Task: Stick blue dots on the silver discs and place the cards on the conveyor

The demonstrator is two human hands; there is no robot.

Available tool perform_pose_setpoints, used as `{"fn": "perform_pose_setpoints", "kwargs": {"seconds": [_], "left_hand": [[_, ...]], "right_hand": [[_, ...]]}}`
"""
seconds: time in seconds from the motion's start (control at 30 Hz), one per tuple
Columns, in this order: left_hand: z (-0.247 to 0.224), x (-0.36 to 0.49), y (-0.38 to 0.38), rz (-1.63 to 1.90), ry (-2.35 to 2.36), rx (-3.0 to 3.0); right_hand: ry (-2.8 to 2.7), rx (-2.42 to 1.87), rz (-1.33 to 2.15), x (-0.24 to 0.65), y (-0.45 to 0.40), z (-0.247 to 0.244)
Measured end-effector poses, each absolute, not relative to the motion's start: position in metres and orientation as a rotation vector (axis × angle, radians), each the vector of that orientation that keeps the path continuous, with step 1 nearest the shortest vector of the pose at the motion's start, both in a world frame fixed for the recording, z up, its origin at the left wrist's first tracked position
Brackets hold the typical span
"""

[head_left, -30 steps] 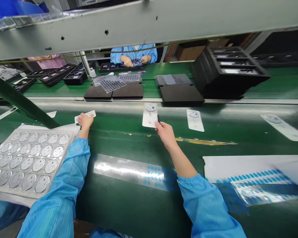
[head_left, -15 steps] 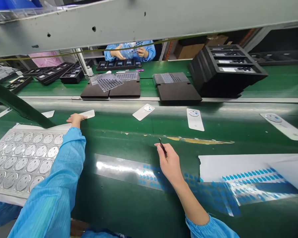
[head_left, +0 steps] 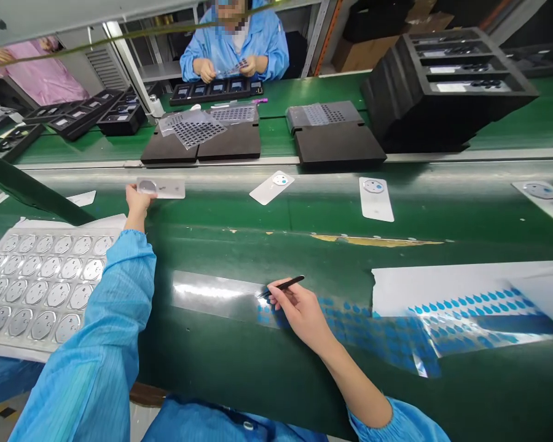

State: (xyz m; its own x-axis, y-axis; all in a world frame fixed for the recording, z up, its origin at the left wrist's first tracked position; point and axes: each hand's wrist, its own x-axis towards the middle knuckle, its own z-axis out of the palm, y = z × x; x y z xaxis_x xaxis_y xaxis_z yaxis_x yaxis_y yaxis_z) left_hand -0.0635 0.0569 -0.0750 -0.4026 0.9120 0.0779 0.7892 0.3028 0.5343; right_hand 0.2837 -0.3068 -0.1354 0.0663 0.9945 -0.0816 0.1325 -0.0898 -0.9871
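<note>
Between the fingers of my left hand is the left end of a white card with a round grey disc on it, lifted at the belt's far side. My right hand pinches black tweezers. Their tips point left, at the edge of the blue dots on a clear sticker sheet; I cannot tell whether they touch a dot. The sheet runs right to a white backing sheet. Left of my left forearm lies a clear tray of round discs in rows.
More white cards with discs lie along the belt, such as one card right of centre. Black foam trays are stacked behind it. A green post slants across the left. Opposite, a co-worker in blue handles a dotted sheet.
My left hand has picked up the card and tipped its face into view. My right hand has lowered the tweezers to the blue dots, tips now leftward. The view has tilted up.
</note>
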Motion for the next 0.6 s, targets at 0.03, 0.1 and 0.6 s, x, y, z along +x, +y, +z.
{"fn": "perform_pose_setpoints", "kwargs": {"seconds": [0.03,0.1,0.6], "left_hand": [[-0.076,-0.057,0.051,0.833,2.250,1.576],[-0.077,-0.042,0.029,1.044,1.945,1.626],[-0.089,0.019,-0.198,0.070,0.749,2.259]], "right_hand": [[-1.232,-1.404,1.174,0.283,-0.309,-0.136],[-1.258,-1.416,1.190,0.283,-0.311,-0.138],[-1.266,-1.489,1.200,0.288,-0.314,-0.135]]}}
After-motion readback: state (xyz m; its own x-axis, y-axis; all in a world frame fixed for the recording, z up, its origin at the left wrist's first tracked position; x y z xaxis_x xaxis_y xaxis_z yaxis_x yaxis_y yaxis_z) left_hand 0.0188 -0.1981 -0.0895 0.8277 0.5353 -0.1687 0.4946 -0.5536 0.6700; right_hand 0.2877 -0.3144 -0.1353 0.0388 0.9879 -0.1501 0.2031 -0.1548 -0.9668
